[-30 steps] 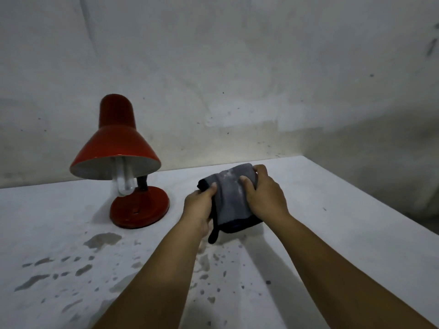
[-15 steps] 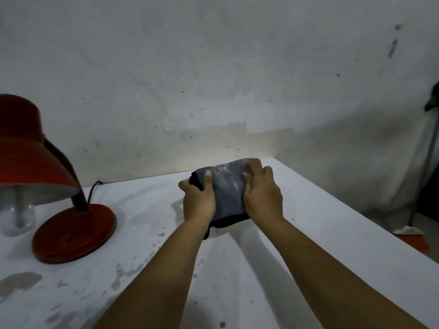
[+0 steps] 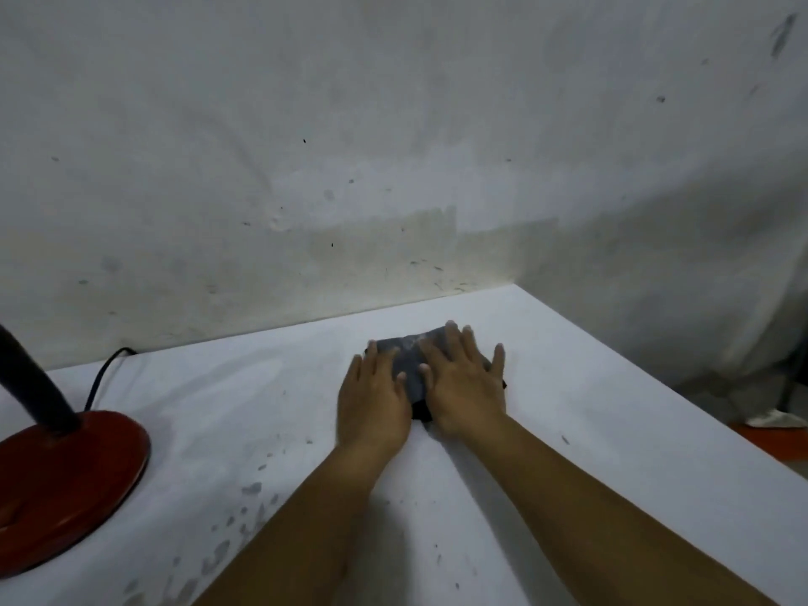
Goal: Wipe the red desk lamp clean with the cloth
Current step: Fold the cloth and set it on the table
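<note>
Both the left hand and right hand are pressing flat, fingers released, on the folded cloth lying on the worktop; the lamp base is sitting at nine o'clock, well apart.

Both hands lie flat on the cloth on the table: left hand beside right hand. Cloth shows between and beyond the fingers. Lamp stands well left.

Cloth on table under both hands, lamp far left.
</note>
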